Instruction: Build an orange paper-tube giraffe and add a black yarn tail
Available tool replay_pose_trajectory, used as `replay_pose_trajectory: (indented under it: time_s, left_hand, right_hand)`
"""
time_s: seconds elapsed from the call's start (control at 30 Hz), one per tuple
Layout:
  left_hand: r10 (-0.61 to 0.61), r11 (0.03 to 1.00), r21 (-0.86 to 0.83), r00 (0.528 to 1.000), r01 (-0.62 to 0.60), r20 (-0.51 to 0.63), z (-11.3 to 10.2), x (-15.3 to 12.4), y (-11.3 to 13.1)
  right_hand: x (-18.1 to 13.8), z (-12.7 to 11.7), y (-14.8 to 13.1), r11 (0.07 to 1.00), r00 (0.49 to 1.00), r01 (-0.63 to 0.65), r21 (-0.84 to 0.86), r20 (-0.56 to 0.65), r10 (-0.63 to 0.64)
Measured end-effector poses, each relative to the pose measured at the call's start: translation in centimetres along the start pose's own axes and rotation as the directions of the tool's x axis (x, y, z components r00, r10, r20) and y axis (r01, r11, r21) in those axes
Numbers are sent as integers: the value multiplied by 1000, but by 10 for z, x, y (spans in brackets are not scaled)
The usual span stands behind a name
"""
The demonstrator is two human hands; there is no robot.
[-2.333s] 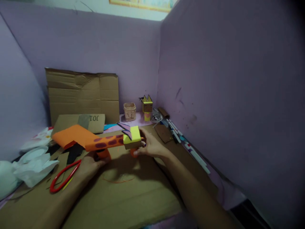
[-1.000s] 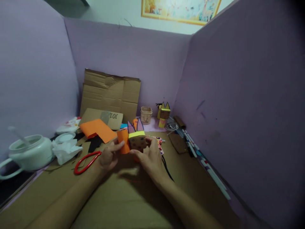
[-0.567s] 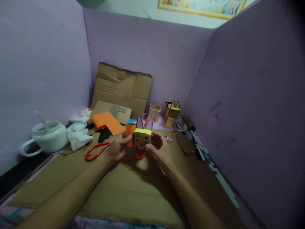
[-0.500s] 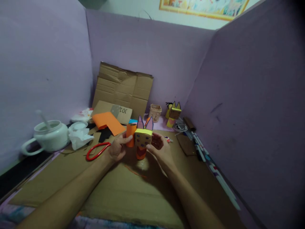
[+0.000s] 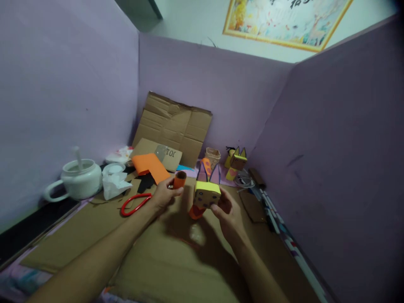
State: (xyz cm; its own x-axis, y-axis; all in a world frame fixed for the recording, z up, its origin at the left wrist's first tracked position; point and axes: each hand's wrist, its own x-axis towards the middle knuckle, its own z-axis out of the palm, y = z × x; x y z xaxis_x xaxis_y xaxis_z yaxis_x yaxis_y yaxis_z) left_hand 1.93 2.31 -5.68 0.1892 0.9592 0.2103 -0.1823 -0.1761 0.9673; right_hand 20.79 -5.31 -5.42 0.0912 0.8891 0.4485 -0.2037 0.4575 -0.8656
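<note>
My left hand (image 5: pixel 164 195) is closed around a small orange cardboard tube (image 5: pixel 179 181), its hollow top end tilted toward me. In my right hand (image 5: pixel 231 212) is a cardboard animal figure (image 5: pixel 206 195), gripped at the side of its head between thumb and fingers. The figure has a brown spotted face, a yellow strip on top, pointed purple ears and an orange body with a dark red patch. A gap separates tube and figure. Left of my left hand lies a pair of red-handled scissors (image 5: pixel 123 209), its blades hidden.
A second animal figure (image 5: pixel 237 162) stands at the back right, beside a coiled cable (image 5: pixel 244 181). Orange paper (image 5: pixel 151 165), a white pot (image 5: pixel 82 181) and crumpled tissue (image 5: pixel 114 187) lie at left. A cardboard panel (image 5: pixel 176 122) leans on the back wall; markers (image 5: pixel 284 235) line the right.
My hands have moved apart, separating the orange tube from the figure. The tube's open top now tips toward me, and the figure leans forward. The camera view has tilted up.
</note>
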Motion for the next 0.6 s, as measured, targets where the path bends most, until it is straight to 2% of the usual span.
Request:
replay_pose_trajectory:
  time_s: [0.2, 0.33, 0.6]
  left_hand:
    - [-19, 969, 248, 999, 11, 33, 19, 24, -17]
    - [-102, 920, 383, 994, 77, 44, 30, 36, -31]
    - [-181, 843, 518, 983, 146, 18, 35, 43, -37]
  right_hand:
    - [-4, -3, -3, 1000, 999, -6, 18, 52, 5]
    - [-7, -12, -3, 997, 998, -60, -41, -31, 58]
    - [-10, -23, 3, 975, 992, -128, -181, -37, 123]
